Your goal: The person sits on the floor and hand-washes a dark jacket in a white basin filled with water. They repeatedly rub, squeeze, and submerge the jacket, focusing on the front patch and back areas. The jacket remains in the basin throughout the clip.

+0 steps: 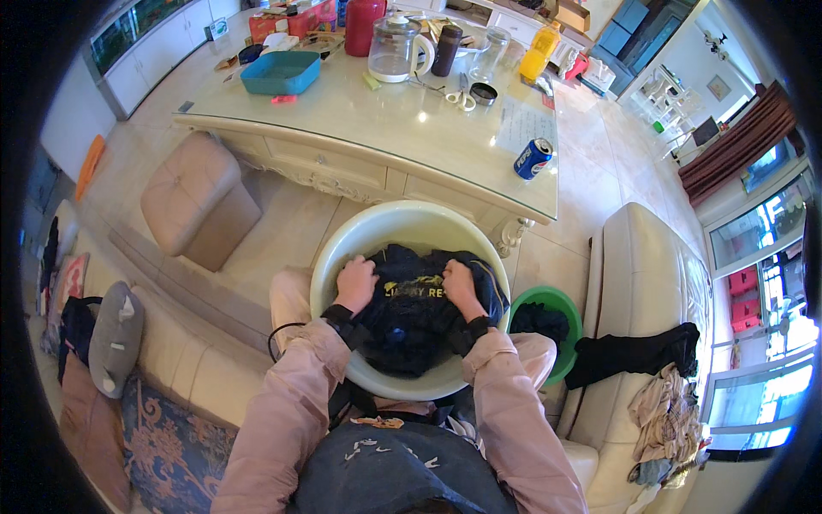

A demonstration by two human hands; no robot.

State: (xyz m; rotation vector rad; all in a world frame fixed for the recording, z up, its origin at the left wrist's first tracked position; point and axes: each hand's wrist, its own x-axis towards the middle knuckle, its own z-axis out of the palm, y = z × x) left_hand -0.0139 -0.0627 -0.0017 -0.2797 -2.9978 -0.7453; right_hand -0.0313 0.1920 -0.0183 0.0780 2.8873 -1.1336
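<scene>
A large pale plastic basin [411,215] sits in front of me between my knees, with some water in it. Inside lies a wet dark garment [411,327] with yellow lettering across its upper part. My left hand [357,284] grips the cloth on the left of the lettering, its fingers curled in. My right hand [460,286] pinches the fabric on the lettering's right end. The garment is spread between both hands, and its lower part lies bunched in the water. Dark bands circle both wrists.
A green basin [573,360] holding dark clothes stands to the right. Beyond is a glass-topped table [385,122] with a Pepsi can [533,159], scissors [461,96], a glass kettle [393,54] and a blue tray [280,74]. A padded stool [192,199] is at left; clothes [664,417] drape the sofa [636,283].
</scene>
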